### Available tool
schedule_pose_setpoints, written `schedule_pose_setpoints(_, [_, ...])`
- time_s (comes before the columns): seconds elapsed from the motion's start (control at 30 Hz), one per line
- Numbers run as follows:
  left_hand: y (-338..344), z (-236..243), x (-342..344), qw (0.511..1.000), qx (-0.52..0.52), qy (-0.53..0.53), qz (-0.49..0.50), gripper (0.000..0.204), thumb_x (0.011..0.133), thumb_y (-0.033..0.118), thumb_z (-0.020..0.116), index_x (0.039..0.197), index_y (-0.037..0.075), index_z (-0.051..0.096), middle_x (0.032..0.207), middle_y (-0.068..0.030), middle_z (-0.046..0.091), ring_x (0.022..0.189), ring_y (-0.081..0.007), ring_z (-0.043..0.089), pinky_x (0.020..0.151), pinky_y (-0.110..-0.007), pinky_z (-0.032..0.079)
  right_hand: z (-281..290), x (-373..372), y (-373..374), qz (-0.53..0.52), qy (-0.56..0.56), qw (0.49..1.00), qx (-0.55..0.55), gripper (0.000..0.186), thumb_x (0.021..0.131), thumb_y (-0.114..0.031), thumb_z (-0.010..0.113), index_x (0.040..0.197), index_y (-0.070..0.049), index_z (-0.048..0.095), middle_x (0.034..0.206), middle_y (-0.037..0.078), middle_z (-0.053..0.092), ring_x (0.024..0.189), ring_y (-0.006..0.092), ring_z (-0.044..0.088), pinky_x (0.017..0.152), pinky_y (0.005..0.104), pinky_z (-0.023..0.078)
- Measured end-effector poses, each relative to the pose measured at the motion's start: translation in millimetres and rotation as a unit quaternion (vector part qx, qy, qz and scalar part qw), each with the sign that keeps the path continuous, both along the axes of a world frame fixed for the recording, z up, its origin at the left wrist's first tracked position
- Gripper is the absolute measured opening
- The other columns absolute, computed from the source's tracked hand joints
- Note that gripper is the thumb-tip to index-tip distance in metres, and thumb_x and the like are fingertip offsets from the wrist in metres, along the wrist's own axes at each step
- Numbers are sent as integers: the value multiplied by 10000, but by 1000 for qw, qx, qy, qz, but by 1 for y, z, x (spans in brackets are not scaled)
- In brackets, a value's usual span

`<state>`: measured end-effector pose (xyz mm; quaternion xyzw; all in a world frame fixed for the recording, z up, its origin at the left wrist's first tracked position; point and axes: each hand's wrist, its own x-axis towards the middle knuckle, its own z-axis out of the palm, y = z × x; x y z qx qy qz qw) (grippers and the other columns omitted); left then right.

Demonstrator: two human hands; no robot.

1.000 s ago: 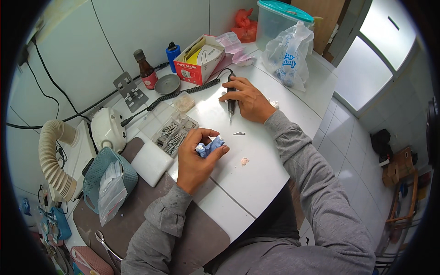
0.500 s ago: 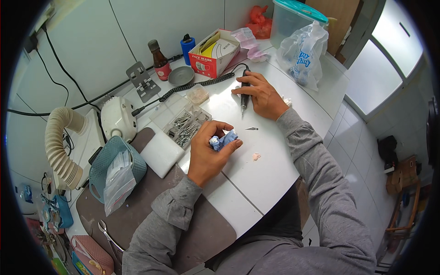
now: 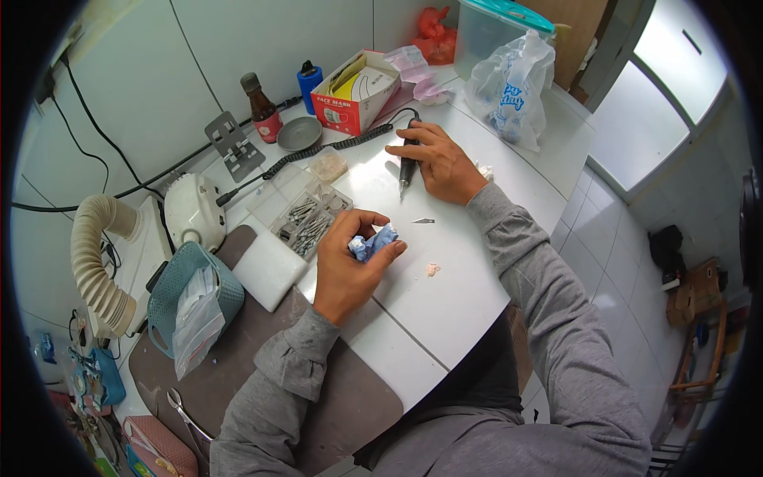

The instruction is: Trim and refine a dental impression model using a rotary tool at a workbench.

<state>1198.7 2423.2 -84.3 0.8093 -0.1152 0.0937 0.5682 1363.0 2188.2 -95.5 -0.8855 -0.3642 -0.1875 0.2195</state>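
My left hand [image 3: 347, 273] is curled round a small, lumpy blue-and-white piece [image 3: 378, 242], above the white table. The piece looks like a moulded model, but its kind is unclear. Farther off to the right, the fingers of my right hand [image 3: 451, 170] lie across a black rotary handpiece [image 3: 408, 168] with a metal tip, gripping it; the thumb is mostly hidden. The handpiece points toward me, and a coiled cord [image 3: 350, 145] trails from its far end. Between the hands and nearer me lie a small blade [image 3: 424, 221] and a pinkish crumbly lump [image 3: 433, 269].
A compartment box of metal bits [image 3: 308, 222] sits left of my left hand, beside a white block [image 3: 270, 270]. Farther left are a teal basket [image 3: 226, 294], a white control unit [image 3: 195, 208] and a ribbed hose [image 3: 89, 254]. Behind stand a bottle [image 3: 261, 107] and a mask box [image 3: 338, 115].
The whole view has shifted slightly, so everything appears a little farther left. Both hands keep nearly the same pose, with the blue-and-white piece still in the left and the right at the handpiece.
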Motion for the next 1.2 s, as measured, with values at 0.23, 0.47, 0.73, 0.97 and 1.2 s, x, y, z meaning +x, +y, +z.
schedule_pose_setpoints(0.23, [-4,-6,4,999,-35,-28,4,361,856,130,931,1146,15,749,1000,-76,674,917,-187,669,842,-325,552,4,-5,-1,-1,1,1000,-4,617,939,150,556,1417,-171,779,1623,163,605,1577,407,473,1305,459,425])
schedule_pose_setpoints(0.47, [-3,-10,5,998,-52,-44,-18,351,882,136,931,1154,12,749,1052,-74,708,960,-176,697,885,-314,569,9,-16,-10,2,-3,997,80,494,936,104,661,1357,-121,786,1541,182,660,1397,382,642,1174,446,538])
schedule_pose_setpoints(0.73, [1,-14,4,998,-45,-44,-7,348,894,175,927,1145,7,755,1045,-77,724,930,-172,702,850,-316,572,19,-85,-24,17,206,964,169,105,946,-14,837,1034,8,785,1004,89,739,824,167,725,716,290,558])
schedule_pose_setpoints(0.97, [-1,-12,2,999,-28,-16,-22,326,932,146,910,1180,26,736,1059,-14,717,1011,-115,646,913,-275,536,14,-111,-23,25,131,985,110,128,937,-16,843,1063,-10,822,1002,101,709,811,229,712,740,355,583])
schedule_pose_setpoints(1.2, [-1,-11,4,999,-32,-42,-8,345,894,177,927,1139,4,757,1048,-93,748,946,-194,726,867,-333,587,19,-148,-40,-12,79,995,65,95,950,-62,800,1036,-52,841,1010,105,704,937,297,720,825,402,586])
